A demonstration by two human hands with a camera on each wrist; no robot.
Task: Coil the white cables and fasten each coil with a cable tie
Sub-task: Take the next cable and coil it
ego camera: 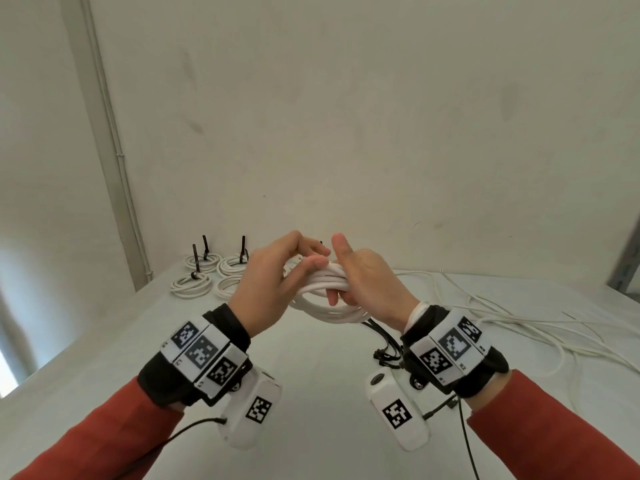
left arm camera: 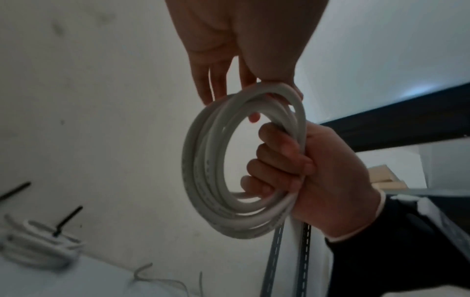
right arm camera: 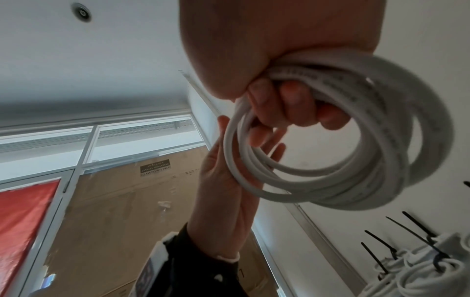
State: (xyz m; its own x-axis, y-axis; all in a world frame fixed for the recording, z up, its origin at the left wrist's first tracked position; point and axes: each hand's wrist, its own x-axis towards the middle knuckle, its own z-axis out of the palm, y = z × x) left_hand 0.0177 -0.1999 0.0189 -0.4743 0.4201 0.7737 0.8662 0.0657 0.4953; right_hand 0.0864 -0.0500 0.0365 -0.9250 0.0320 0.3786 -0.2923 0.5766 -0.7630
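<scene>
The white table (ego camera: 329, 393) lies bare beneath my raised wrists, its left edge running toward the far wall. Finished coils (ego camera: 207, 275) with black ties sit far left; loose white cables (ego camera: 519, 323) sprawl at the right, spare cable ties (ego camera: 386, 344) near my right wrist. My right hand (ego camera: 370, 282) wraps its curled fingers around the white coil (ego camera: 325, 289), held above the table's middle. My left hand (ego camera: 273, 278) rests straight fingers against the coil's top.
</scene>
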